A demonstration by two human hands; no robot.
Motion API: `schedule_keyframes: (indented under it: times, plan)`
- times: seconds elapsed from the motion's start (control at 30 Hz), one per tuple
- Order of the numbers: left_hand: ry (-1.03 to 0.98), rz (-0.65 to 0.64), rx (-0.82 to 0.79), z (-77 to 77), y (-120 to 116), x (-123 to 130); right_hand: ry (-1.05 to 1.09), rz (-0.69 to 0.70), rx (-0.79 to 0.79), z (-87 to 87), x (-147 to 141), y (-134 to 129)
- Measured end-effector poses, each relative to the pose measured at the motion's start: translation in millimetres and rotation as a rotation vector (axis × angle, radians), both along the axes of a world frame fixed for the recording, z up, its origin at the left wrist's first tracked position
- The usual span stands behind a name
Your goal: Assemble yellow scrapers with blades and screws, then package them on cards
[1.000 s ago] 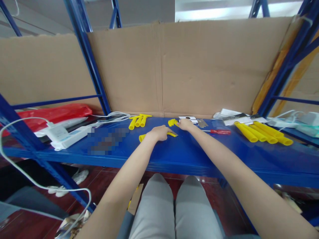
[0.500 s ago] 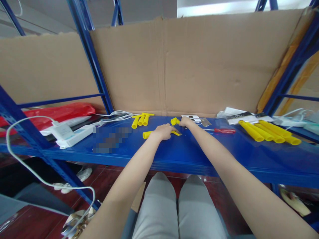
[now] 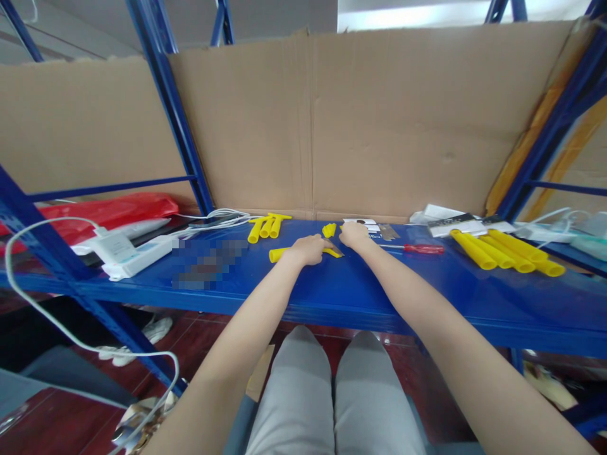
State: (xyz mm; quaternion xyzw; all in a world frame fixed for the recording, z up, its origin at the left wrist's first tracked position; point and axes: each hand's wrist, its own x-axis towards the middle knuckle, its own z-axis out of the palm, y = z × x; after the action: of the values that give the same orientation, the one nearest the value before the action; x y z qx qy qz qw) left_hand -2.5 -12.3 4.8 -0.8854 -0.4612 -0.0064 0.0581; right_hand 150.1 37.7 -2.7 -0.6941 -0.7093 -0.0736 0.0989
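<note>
Cardboard panel, one, upright beyond both hands. Blue shelf, one, beneath the hands, bearing the articles below. White power strip, one, well to the left of the left hand. Yellow tubes, four, side by side, well to the right of the right hand. Yellow tool, one, tubular at one end, a flat metal part at the other, low on the shelf under the left hand, whose fingers are closed over its middle. Right hand, fingers curled in; whether it grips anything cannot be told. Yellow T-shaped pieces, three, beyond and left of the left hand. Red-handled screwdriver, one, right of the right hand. Metal plates, thin, just right of the right hand. Small yellow pieces, grouped between the hands, nearer the right. Step in hand, by judgement: the left steadying the tool while the right works among the small parts; the next move calls for a firm left hold and a fine right pinch.
</note>
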Motion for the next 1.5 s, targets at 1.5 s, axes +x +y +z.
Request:
schedule_keyframes:
  times: [1.5]
  plan:
    - [-0.061,0.084,0.012,-3.5,5,2,1.177,0.066,-0.363,7.3,22,-9]
